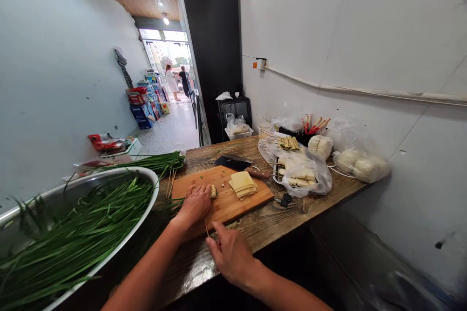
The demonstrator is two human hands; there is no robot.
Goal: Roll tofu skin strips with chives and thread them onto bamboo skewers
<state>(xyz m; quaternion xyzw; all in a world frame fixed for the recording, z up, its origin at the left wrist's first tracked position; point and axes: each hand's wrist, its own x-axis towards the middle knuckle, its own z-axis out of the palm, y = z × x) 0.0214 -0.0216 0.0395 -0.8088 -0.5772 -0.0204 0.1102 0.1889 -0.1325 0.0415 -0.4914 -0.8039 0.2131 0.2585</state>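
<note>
Pressing pale tofu roll (213, 191), left hand (195, 204); right hand (229, 252) pinching thin skewer (206, 228).

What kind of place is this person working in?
Probably the prep corner of a small food shop. A cleaver and stacked tofu sheets lie on a cutting board, a metal basin holds chives, and stacked drink crates stand near the street door.

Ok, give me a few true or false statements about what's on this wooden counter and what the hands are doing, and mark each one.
1. The left hand rests on the cutting board over a small roll. True.
2. The right hand holds the cleaver. False: the cleaver lies at the board's far edge; the right hand pinches a thin skewer.
3. The metal bowl holds green chives. True.
4. The yellow sheets sit inside the bowl. False: they are stacked on the board.
</note>
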